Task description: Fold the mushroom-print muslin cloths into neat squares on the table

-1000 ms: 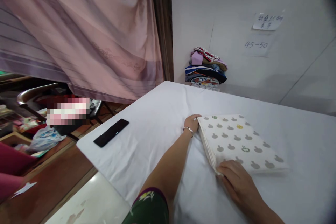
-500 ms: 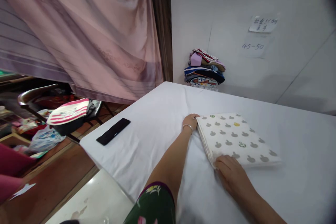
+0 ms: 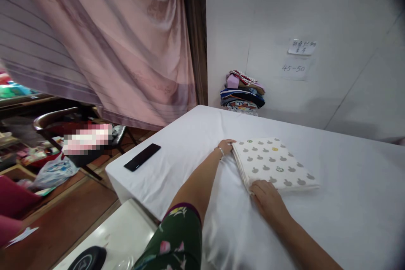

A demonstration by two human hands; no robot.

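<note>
A folded white cloth (image 3: 268, 160) printed with grey apple-like shapes, a few in green and yellow, lies flat on the table. Its layered edge faces left. At the far left corner, my left hand (image 3: 225, 147), with a bracelet at the wrist, pinches the cloth; the fingertips are partly hidden by it. My right hand (image 3: 267, 198) is curled over the near left corner, thumb below the edge and fingers on top.
White sheeting covers the table (image 3: 190, 147). A black phone (image 3: 142, 157) lies near its left edge. Folded clothes (image 3: 243, 93) are stacked at the back by the wall. Left are a pink curtain (image 3: 142, 50), a chair (image 3: 57, 118) and a white surface with a round black object (image 3: 88, 258).
The view has shifted, so the cloth and both hands appear slightly further left. Both hands keep to the same corners, and the cloth stays folded.
</note>
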